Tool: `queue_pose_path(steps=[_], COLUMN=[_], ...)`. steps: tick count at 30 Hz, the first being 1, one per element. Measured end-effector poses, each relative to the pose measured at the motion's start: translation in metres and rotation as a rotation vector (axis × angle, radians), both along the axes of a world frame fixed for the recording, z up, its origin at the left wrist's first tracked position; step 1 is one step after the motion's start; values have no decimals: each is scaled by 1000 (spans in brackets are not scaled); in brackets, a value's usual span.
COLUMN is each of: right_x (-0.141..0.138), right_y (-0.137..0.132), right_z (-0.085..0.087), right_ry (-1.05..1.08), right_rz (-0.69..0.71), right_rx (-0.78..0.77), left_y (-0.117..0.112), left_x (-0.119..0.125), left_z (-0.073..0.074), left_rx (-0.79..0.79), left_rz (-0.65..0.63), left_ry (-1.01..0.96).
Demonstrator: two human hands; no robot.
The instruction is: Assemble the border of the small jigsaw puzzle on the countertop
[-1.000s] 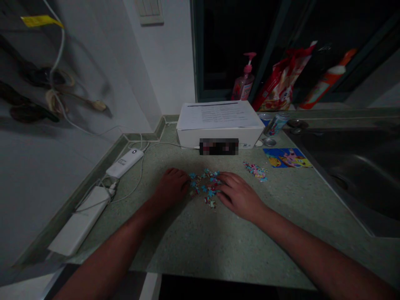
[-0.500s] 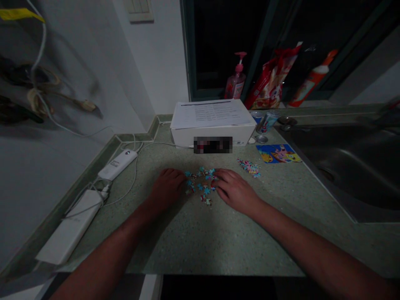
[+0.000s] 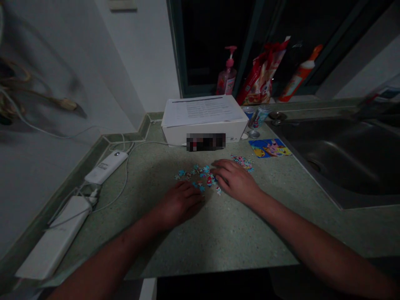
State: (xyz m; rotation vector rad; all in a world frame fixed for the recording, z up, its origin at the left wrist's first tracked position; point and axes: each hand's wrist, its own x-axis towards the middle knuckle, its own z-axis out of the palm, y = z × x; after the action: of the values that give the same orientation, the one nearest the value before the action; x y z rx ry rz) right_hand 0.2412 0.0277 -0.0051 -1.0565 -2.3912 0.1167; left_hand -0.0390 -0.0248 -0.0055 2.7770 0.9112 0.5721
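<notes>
The left hand (image 3: 179, 203) and right hand (image 3: 234, 180) lay open, clamped on nothing, at the light, thin puzzle pieces (image 3: 196, 176), best pinched by their edges.

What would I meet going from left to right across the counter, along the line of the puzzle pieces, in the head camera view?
White corded power unit → loose jigsaw pieces → the person's right hand → cartoon picture card → stainless steel sink
</notes>
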Motion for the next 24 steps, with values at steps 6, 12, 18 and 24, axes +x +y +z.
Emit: queue_pose_path(steps=[6, 12, 18, 24], right_x=[6, 6, 2, 3], right_y=[3, 1, -8, -11], right_z=[2, 1, 3, 12], right_ry=[-27, -87, -200, -279], right_rz=[-52, -125, -40, -121], right_rx=[14, -39, -95, -129], left_y=[5, 6, 5, 6], left_x=[-3, -6, 1, 2], left_z=[-1, -3, -5, -4], left_rx=[28, 58, 19, 20], left_rz=[76, 148, 56, 124], left_ry=[-27, -28, 4, -17])
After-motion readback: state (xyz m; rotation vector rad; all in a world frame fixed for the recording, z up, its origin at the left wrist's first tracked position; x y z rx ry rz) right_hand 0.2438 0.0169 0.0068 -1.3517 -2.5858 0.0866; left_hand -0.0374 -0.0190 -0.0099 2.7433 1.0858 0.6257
